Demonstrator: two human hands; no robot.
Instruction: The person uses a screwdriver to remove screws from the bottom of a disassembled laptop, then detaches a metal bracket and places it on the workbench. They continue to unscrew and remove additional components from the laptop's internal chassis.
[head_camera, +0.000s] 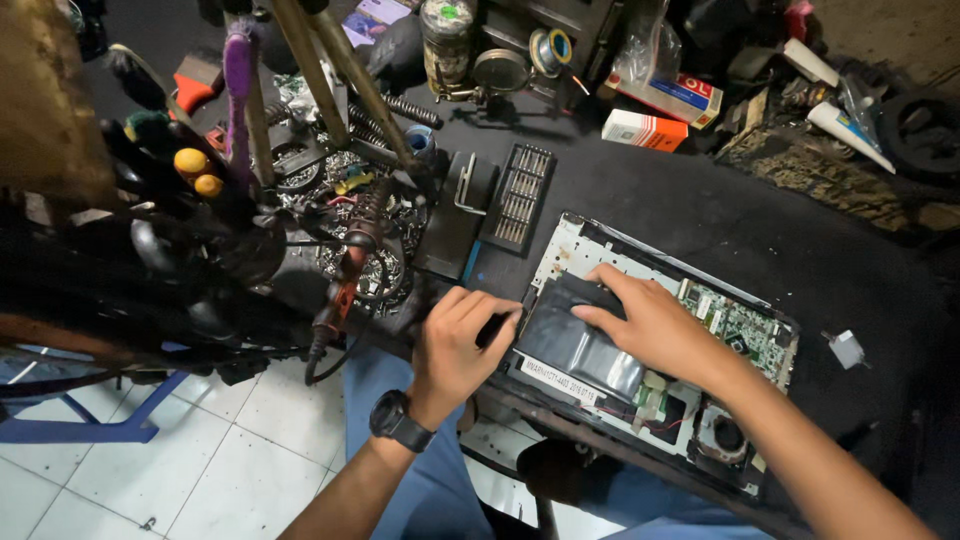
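An opened laptop (740, 340) lies on the dark workbench with its circuit board, fan and a shiny black battery pack (570, 345) exposed. My right hand (655, 325) rests flat on the battery's upper part, fingers spread and pressing its edge. My left hand (460, 345), with a black wristwatch, is closed around a thin dark tool (495, 328) whose tip meets the battery's left edge. The tool's tip is hidden under my fingers.
A case of screwdriver bits (518, 195) lies just behind my left hand. A soldering iron and tool rack (345, 265) crowd the left. Boxes (645, 130), a solder spool (550, 48) and clutter line the back. A small white part (846, 348) sits right. The bench edge runs under the laptop.
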